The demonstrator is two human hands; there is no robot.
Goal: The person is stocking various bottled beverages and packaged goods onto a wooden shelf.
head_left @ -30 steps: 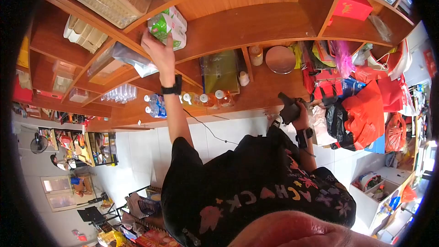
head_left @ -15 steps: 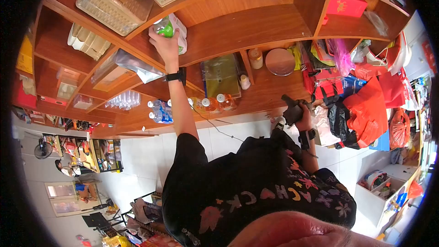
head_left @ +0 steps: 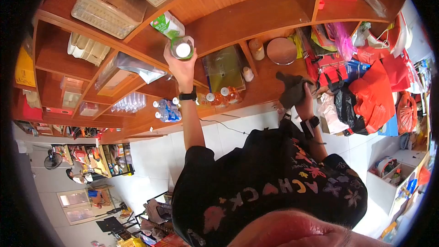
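Note:
My left hand is closed around a clear and green bottle whose white cap faces the camera. The bottle is in front of the shelf, just below a green and white package. At the right, my right hand grips a dark grey cloth, which hangs out over the lower shelf's edge.
Bottles with orange contents and blue-labelled bottles stand on the lower shelf. Near them are a round lidded tin and a jar. Red bags crowd the right side. A person is far off at left.
My left hand has drawn the bottle away from the package, toward me and to the right, and the cap now shows. My right hand has raised the cloth, which looks more spread out.

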